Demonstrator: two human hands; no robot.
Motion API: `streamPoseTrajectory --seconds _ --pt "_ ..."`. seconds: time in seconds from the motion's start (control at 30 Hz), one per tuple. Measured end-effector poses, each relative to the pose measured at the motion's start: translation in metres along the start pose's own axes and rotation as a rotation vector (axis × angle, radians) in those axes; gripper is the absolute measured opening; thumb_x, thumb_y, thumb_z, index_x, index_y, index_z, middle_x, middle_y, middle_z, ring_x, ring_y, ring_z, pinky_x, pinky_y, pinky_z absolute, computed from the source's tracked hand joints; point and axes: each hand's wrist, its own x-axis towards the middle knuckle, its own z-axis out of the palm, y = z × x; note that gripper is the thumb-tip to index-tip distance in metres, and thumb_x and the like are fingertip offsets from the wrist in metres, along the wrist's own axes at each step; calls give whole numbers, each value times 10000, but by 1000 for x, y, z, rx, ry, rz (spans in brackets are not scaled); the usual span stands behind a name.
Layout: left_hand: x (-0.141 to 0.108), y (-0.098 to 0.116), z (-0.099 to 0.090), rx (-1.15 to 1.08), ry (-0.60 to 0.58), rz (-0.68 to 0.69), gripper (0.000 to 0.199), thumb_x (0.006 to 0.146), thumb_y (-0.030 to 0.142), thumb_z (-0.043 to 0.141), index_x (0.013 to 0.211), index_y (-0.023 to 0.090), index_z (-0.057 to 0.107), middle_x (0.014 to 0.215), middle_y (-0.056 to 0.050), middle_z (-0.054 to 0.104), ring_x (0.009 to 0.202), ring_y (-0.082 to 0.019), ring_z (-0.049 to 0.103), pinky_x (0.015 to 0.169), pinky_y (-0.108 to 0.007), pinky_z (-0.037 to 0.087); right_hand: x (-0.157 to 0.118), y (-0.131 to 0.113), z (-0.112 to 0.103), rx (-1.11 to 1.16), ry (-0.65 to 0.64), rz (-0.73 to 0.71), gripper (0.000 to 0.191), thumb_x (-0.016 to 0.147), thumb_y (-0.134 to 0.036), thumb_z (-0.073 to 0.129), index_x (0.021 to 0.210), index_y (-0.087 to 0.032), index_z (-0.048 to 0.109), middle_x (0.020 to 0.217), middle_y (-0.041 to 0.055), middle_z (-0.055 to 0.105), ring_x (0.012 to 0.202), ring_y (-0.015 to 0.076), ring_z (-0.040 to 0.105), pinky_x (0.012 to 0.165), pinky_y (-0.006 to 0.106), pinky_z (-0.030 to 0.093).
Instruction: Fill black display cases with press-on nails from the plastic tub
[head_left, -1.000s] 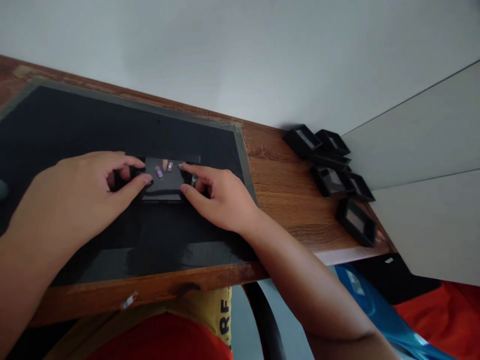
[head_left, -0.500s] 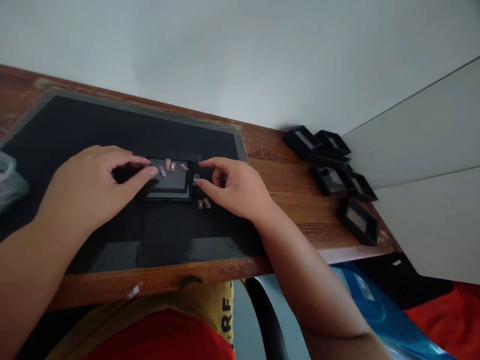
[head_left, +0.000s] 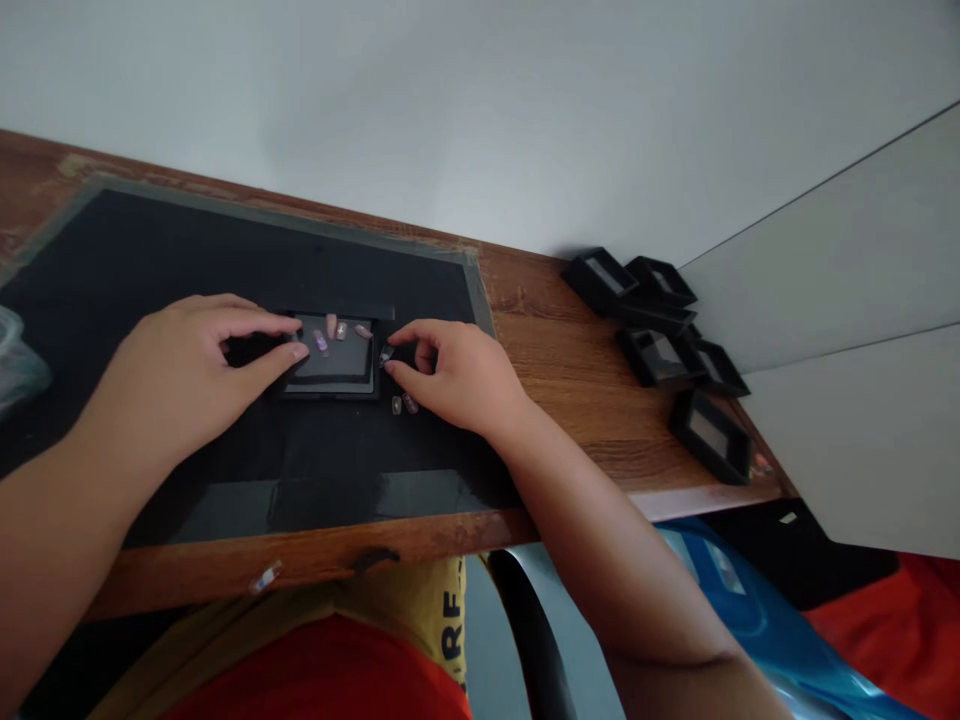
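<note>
A small black display box [head_left: 330, 389] with a grey inside lies on the dark mat. Several decorated press-on nails, among them a purple one [head_left: 321, 342] and a pink one [head_left: 331, 325], rest within its frame. My left hand [head_left: 202, 370] holds the box's left edge between thumb and forefinger; its other fingers are mostly hidden. Just off the box's right side, my right hand [head_left: 465, 375] pinches a clear press-on nail [head_left: 385, 354] between thumb and forefinger. Two more nails, a clear one [head_left: 397, 405] and a darker one [head_left: 410, 403], lie on the mat below that hand.
The black mat [head_left: 225, 245] is taped onto a wooden table [head_left: 562, 370]. Several black boxes with windows [head_left: 709, 437] are grouped at the right by the wall. A clear plastic bag [head_left: 22, 365] stands at the left edge. Another small nail [head_left: 266, 577] sits at the table's front edge.
My right thumb and forefinger have drawn together on the clear nail beside the box, which is now tilted. My left hand stays at the box's left edge. The view has shifted slightly.
</note>
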Motion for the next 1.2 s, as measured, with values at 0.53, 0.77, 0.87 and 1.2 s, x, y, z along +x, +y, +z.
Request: streamPoseTrajectory --seconds 0.53,0.77,0.87,1.2 --pt "-1 3 7 29 95 184 381 975 500 522 1055 291 830 1129 -95 753 1134 -349 647 1002 -530 508 10 11 8 221 -57 -11 172 876 -276 738 1014 -194 799 670 -37 690 616 105 568 610 269 343" --pt "-1 1 11 -22 57 243 295 968 468 522 958 275 745 999 -92 695 1060 -339 626 950 -511 497 13 20 6 361 -105 -66 90 843 -215 729 914 -160 719 628 -54 630 545 77 512 576 241 335" --pt "0 2 11 -40 56 241 267 960 460 538 964 287 740 976 -73 687 1019 -319 615 913 -480 485 11 24 0 467 -130 -108 76 839 -218 732 861 -152 700 607 -58 605 498 61 463 534 230 316" --pt "-3 2 6 4 94 333 255 974 426 545 993 249 726 981 -70 703 982 -297 622 889 -432 471 8 14 19 638 51 -282 122 857 -264 800 878 -147 827 674 2 682 549 81 512 531 232 354"
